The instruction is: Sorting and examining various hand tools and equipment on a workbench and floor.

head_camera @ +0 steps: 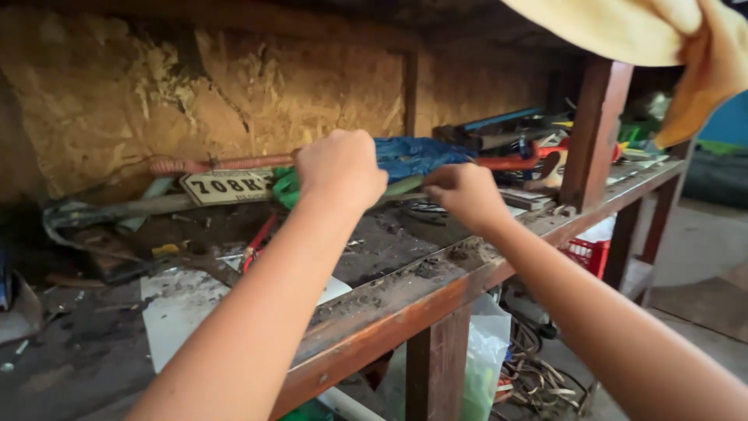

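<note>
- The left hand [340,168] is fisted around a long pale rod [140,206] lying across the dirty wooden bench [436,288].
- The right hand [465,195] grips it with fingers curled, below the blue plastic bag [413,154].
- The rod looks stiff, probably light; two spaced grips suit it.

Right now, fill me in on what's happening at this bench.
A person leans over a dirty wooden workbench, both arms stretched toward the back wall. The left hand and right hand are each closed in a grip on a long greenish rod-like piece lying across the clutter. Behind it sit crumpled blue plastic, a reddish hose and a small plate with printed characters. Tools are piled at the far right.
</note>
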